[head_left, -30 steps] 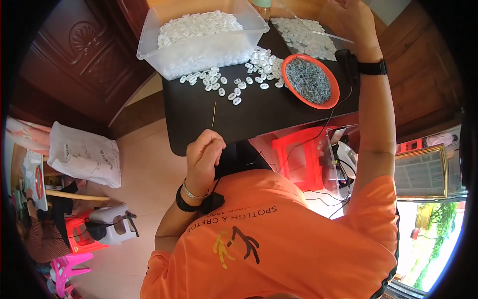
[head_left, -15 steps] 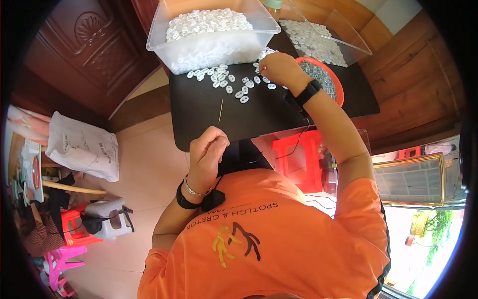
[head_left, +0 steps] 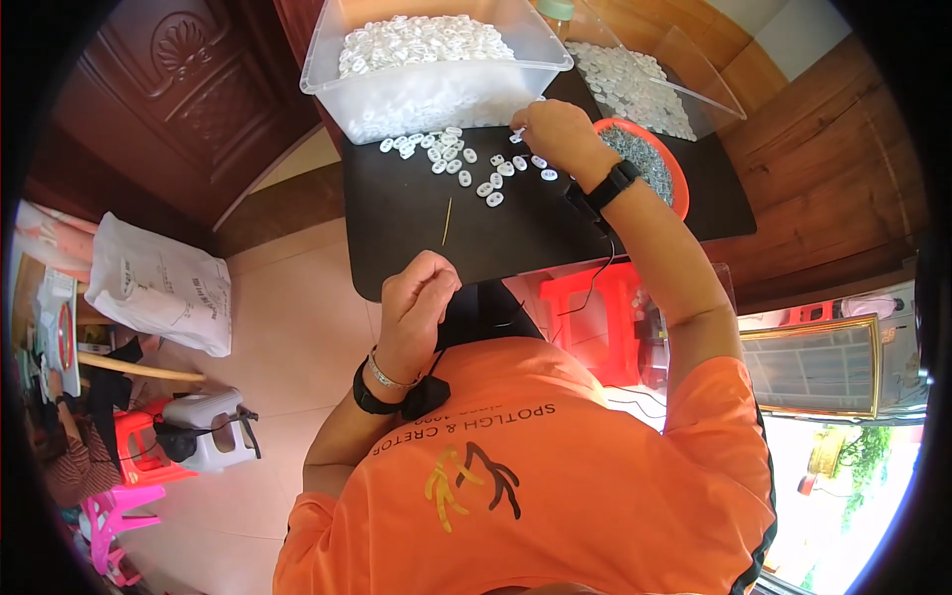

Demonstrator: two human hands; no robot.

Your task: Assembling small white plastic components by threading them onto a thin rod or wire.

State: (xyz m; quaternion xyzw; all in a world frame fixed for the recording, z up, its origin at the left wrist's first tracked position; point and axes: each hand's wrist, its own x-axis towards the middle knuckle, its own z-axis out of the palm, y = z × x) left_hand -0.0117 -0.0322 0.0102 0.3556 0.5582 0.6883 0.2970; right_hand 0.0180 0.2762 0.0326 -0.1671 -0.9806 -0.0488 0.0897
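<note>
My left hand is closed near the table's front edge, just above my lap. A thin gold-coloured rod points away from its curled fingers over the dark table; where it meets the fingers is hard to see. Beyond, my right hand reaches down with fingers pinched together at the scattered white two-holed oval pieces. A white piece shows by its fingertips, but what the pinch holds is hidden. Left of that hand stands a clear plastic bin heaped with the same white pieces.
An orange-rimmed bowl of small grey bits sits right of my right wrist. Behind it, a clear tray holds pale pieces. The dark table has rounded corners. A red stool is beneath; a white sack stands left.
The table and its contents appear shifted slightly right in the picture. Both hands keep nearly the same place, the right still among the white pieces.
</note>
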